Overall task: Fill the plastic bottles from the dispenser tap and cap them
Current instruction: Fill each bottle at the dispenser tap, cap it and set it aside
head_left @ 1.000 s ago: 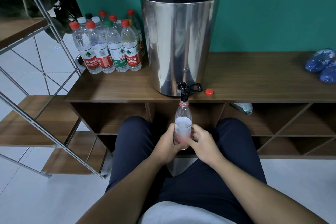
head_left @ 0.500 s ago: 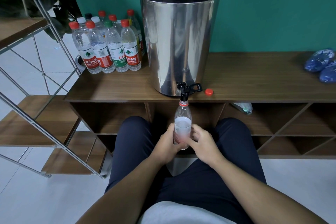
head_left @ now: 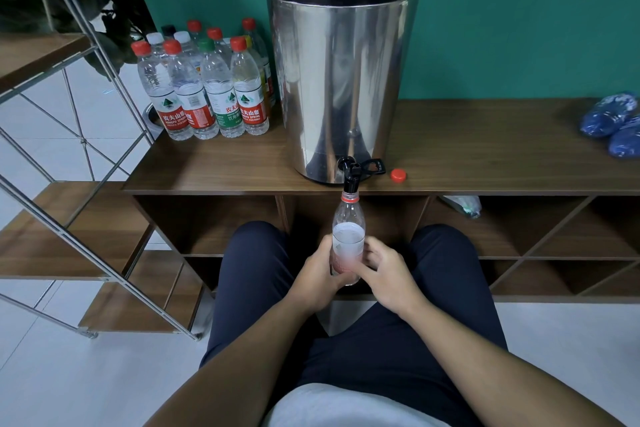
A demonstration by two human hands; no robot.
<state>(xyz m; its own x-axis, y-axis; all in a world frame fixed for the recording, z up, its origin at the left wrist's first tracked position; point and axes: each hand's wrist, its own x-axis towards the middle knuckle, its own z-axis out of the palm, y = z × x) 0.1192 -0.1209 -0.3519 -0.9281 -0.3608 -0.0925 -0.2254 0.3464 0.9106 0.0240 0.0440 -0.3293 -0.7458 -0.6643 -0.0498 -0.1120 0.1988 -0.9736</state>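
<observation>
— Under the black tap, at six o'clock from the steel dispenser, what is being held?

— An uncapped clear bottle, upright, its red-ringed mouth right at the spout. Liquid stands roughly halfway up it.

— And the hands?

— Left hand wraps the lower body from nine o'clock, fingers curled round it. Right hand grips from three o'clock, thumb and curled fingers against the bottle's side and base.

— Where is its cap?

— A loose red cap lies on the wooden shelf top, just beside the tap lever, at three o'clock from it.

— Anything else up there?

— A cluster of capped bottles at nine o'clock from the dispenser, and blue bundles far out at three o'clock.
</observation>
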